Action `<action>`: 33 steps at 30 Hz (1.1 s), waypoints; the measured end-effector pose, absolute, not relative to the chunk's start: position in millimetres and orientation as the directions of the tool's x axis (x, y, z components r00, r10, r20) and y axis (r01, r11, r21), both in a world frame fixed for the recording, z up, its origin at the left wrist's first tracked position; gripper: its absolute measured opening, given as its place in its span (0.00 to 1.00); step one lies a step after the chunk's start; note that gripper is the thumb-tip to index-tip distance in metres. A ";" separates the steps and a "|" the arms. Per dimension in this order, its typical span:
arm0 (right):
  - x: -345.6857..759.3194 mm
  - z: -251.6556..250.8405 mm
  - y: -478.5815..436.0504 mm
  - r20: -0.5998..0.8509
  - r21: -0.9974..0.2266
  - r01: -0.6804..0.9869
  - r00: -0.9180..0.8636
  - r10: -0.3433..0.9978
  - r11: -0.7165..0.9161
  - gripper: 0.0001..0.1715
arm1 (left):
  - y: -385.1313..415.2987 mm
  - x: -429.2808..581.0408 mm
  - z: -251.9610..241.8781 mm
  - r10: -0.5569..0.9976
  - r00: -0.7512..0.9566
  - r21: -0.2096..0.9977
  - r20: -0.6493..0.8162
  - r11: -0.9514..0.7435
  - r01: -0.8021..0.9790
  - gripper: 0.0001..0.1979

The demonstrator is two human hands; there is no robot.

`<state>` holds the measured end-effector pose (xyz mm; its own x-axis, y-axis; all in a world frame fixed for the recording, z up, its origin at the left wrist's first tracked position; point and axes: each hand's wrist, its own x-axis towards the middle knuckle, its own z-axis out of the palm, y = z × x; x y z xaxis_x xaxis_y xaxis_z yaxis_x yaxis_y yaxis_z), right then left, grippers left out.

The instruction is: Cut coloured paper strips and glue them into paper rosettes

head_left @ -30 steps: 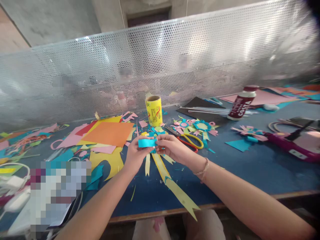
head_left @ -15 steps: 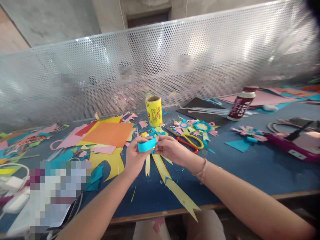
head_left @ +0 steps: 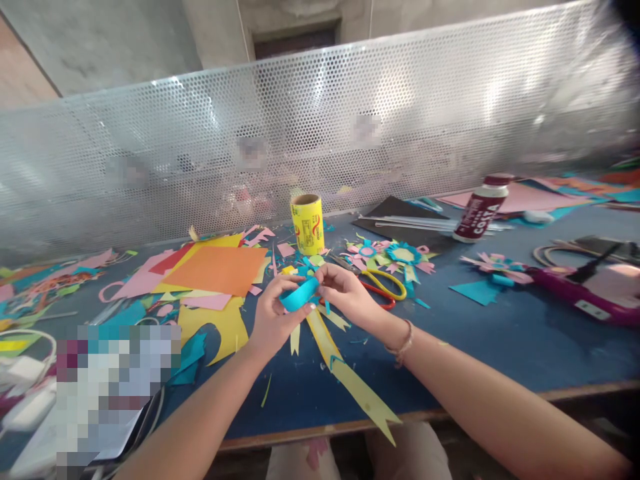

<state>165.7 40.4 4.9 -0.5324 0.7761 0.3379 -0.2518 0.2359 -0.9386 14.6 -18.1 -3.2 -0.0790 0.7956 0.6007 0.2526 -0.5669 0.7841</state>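
Head view: left hand (head_left: 271,313) and right hand (head_left: 351,298) both grip a curled blue strip (head_left: 299,297), its ends hard to make out.

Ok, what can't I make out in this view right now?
All in the head view:
- Blue strip, whether its ends meet: covered by fingers of the left hand and right hand.
- Yellow ribbon, upper end: behind the hands.
- Roll, fine print: too small and blurred.
- Item at lower left, its face: pixelated.
- Purple tool, far end: cut off by the right edge.
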 end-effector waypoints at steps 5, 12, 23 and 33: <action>168.2 1.2 40.9 0.495 -0.856 -0.133 -0.486 0.720 0.499 0.06 | -20.2 11.7 -2.7 0.773 0.003 0.743 0.635 -0.611 0.274 0.04; 170.0 1.3 37.5 0.596 -0.758 -0.027 -0.436 0.674 0.652 0.06 | -22.3 8.7 -3.5 0.738 0.031 0.705 0.674 -0.655 0.272 0.02; 174.2 7.8 35.4 0.606 -0.760 -0.093 -0.457 0.651 0.643 0.07 | -20.5 12.9 -2.8 0.619 0.025 0.503 0.785 -0.660 0.558 0.04; 177.9 6.2 35.5 0.637 -0.735 -0.150 -0.485 0.599 0.661 0.04 | -21.3 16.6 -0.1 0.496 0.083 0.335 0.865 -0.691 0.640 0.04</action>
